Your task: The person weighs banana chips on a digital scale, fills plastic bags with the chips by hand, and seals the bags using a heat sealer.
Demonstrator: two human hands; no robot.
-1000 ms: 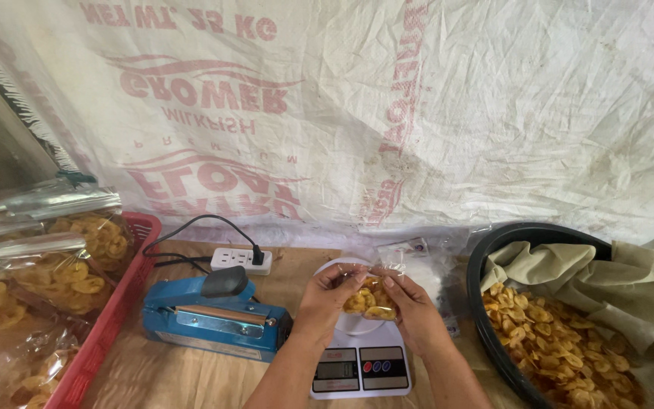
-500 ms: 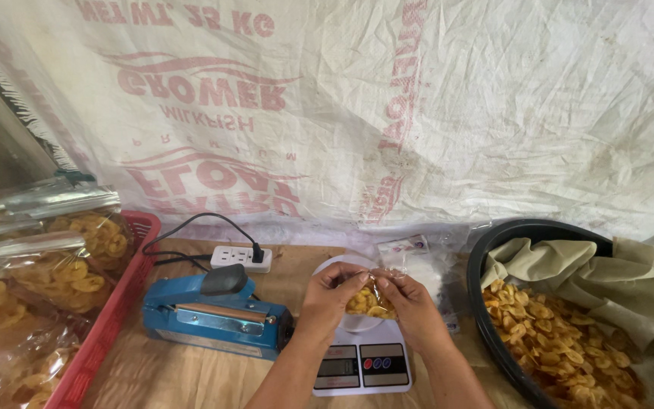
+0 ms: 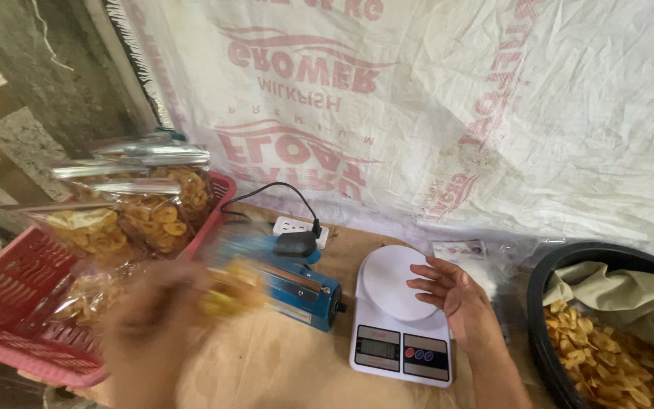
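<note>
Half a second before, both hands had met over a small bag of chips on the white digital kitchen scale (image 3: 400, 324); now the left hand (image 3: 162, 318) had swung away to about 9 o'clock of the scale, carrying the clear plastic bag of yellow banana chips (image 3: 228, 289). Motion blur smeared both, so the fingers looked wrapped around the bag, though exactly how they gripped it could not be told. The bag hung in front of the blue metal heat sealer (image 3: 291, 274), above the brown-paper-covered table (image 3: 281, 363).

The right hand (image 3: 448, 291) rested at the 3 o'clock edge of the scale's round white plate, fingers spread apart and holding nothing.

At 9 o'clock of the sealer stood a red plastic slatted crate (image 3: 17, 303), stacked with sealed clear bags of banana chips (image 3: 126, 220). At 3 o'clock of the scale sat a large black round basin (image 3: 543, 280), holding loose yellow banana chips (image 3: 607, 363) and a crumpled beige cloth (image 3: 615, 291) draped over them. A white power strip (image 3: 300, 227) lay at 12 o'clock of the sealer, against the printed white woven sack sheet (image 3: 456, 106) hung as a wall. Some small clear packets (image 3: 463, 251) lay between the scale and the sheet.
</note>
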